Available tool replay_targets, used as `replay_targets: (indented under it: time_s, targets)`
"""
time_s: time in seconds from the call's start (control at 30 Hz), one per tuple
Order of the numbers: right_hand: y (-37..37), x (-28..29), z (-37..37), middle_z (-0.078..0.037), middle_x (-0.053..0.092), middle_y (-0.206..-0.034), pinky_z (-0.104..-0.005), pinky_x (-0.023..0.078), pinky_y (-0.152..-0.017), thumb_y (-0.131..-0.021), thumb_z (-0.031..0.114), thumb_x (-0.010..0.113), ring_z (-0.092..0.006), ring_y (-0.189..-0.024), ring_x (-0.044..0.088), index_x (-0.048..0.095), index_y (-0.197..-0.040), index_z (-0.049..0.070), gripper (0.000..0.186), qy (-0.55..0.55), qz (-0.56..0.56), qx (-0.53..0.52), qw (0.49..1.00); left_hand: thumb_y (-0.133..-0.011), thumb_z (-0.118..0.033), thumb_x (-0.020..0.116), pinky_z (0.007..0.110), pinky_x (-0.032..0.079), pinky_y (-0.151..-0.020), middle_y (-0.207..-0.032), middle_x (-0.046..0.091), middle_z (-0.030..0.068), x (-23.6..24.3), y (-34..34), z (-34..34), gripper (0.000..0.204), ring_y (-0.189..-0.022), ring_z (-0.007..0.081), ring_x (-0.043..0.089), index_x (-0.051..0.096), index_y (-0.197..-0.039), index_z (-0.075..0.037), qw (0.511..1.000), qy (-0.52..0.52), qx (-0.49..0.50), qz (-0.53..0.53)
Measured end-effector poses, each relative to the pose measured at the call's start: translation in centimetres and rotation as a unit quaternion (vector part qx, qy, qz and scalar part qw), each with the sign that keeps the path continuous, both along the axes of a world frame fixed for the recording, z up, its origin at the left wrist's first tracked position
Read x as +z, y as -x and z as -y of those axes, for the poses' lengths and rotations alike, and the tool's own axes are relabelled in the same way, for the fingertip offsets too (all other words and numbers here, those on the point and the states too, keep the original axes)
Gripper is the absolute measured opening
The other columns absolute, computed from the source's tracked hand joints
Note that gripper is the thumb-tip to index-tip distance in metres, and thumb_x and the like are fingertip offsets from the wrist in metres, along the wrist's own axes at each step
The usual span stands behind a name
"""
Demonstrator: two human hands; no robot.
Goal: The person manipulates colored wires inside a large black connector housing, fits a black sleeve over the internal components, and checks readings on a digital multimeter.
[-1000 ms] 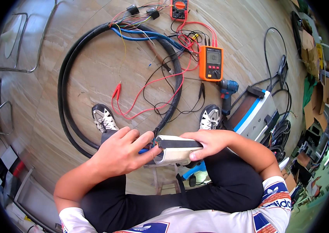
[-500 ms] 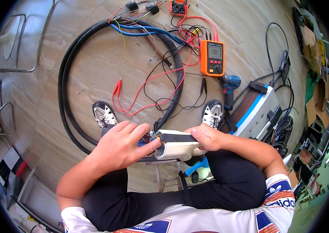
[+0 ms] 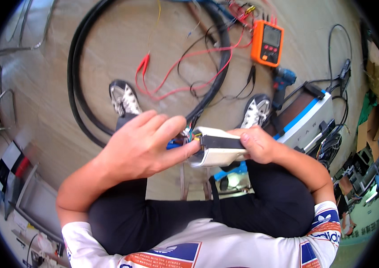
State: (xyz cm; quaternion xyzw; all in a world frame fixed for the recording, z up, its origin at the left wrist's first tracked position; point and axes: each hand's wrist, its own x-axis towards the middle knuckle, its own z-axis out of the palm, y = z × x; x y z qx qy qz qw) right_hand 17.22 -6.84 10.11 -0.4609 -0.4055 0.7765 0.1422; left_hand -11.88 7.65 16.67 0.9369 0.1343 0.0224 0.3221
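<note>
A white plastic housing [image 3: 218,157] with a black strip [image 3: 222,142] along its upper face is held above my lap. My right hand [image 3: 259,144] is closed around its right end, thumb on the strip. At its open left end, a bundle of thin coloured wires [image 3: 192,128] comes out. My left hand [image 3: 142,146] is closed on these wires, thumb close to the opening. The fingers hide part of the bundle and the exact grip. A thick black cable [image 3: 76,80] lies looped on the floor beyond my hands.
An orange meter [image 3: 268,43] lies ahead to the right, with red test leads [image 3: 171,93] over the floor. A blue cordless drill [image 3: 282,85] rests beside a grey-white case [image 3: 308,123]. My shoes [image 3: 124,98] flank the work. A chair frame [image 3: 28,47] stands far left.
The view has tilted, so floor things sit higher and further right, and the items at the far edge have left it. Both hands keep their hold on the housing and wires.
</note>
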Motion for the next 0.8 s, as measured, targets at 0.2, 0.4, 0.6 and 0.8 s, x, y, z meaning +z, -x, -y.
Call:
replay_targets:
  time_s: [0.2,0.4,0.6,0.8]
  targets:
    - [0.3,-0.1,0.5,-0.016,0.072,-0.089,-0.0354,0.056,-0.068,-0.073,0.050,0.086,-0.0363,-0.076,0.071,0.061,-0.127,0.001,0.077,-0.119,-0.022,0.049,0.991,-0.065,-0.020,0.088,0.037,0.052,-0.072,-0.092,0.060,0.0091,0.2,1.3,0.7,0.039,-0.080,0.0266,0.064,0.072,-0.099,-0.012,0.999,0.029,0.036,0.015]
    - [0.6,0.6,-0.1,-0.017,0.073,-0.087,-0.0336,0.056,-0.069,-0.068,0.041,0.092,-0.0344,-0.077,0.072,0.063,-0.125,0.002,0.075,-0.117,-0.001,0.061,0.991,-0.062,-0.029,0.095,0.037,0.053,-0.073,-0.089,0.067,0.0132,-0.2,1.2,1.2,0.047,-0.080,0.0286,0.066,0.063,-0.086,-0.003,0.998,0.032,0.059,0.022]
    - [0.4,-0.1,0.6,-0.018,0.074,-0.091,-0.0316,0.056,-0.072,-0.069,0.034,0.093,-0.0306,-0.079,0.074,0.064,-0.123,-0.001,0.071,-0.107,0.011,0.034,0.994,-0.066,-0.025,0.087,0.037,0.052,-0.073,-0.096,0.061,0.0077,-0.8,1.2,1.4,0.036,-0.082,0.0270,0.063,0.068,-0.093,-0.009,0.998,0.019,0.054,0.022]
    - [0.2,-0.7,0.2,-0.018,0.075,-0.097,-0.0307,0.055,-0.079,-0.072,0.031,0.092,-0.0279,-0.087,0.075,0.064,-0.123,-0.003,0.068,-0.072,-0.008,0.012,0.997,-0.061,-0.029,0.092,0.041,0.054,-0.074,-0.089,0.061,0.0067,-1.1,0.8,1.5,0.042,-0.082,0.0290,0.066,0.070,-0.085,-0.003,0.998,-0.001,0.049,0.032]
